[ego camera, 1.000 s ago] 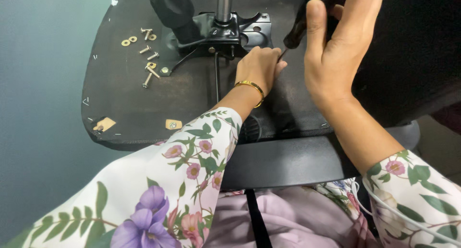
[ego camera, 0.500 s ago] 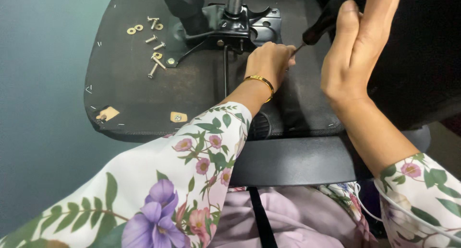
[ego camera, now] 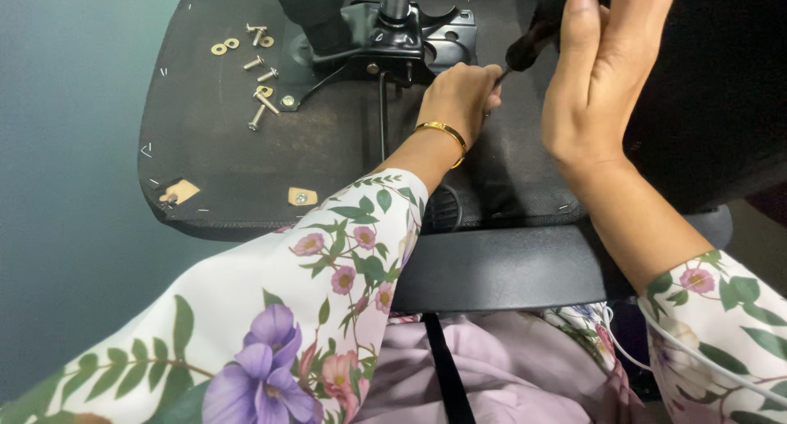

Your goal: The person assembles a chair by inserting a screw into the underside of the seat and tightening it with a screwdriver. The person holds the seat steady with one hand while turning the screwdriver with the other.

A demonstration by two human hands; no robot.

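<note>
Hands (ego camera: 525,96) at screwdriver (ego camera: 529,48), beside bracket (ego camera: 426,30) edge

One head-worn camera looks steeply down and forward from close above, with the left hand (ego camera: 459,96) at upper centre, the right hand (ego camera: 598,79) beside it, floral sleeves filling the foreground.

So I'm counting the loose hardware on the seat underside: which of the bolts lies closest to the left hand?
The long bolt at the lower right of the scattered cluster, just beside the black metal bracket. The other bolts lie farther up or left, farther from the left hand.
</note>
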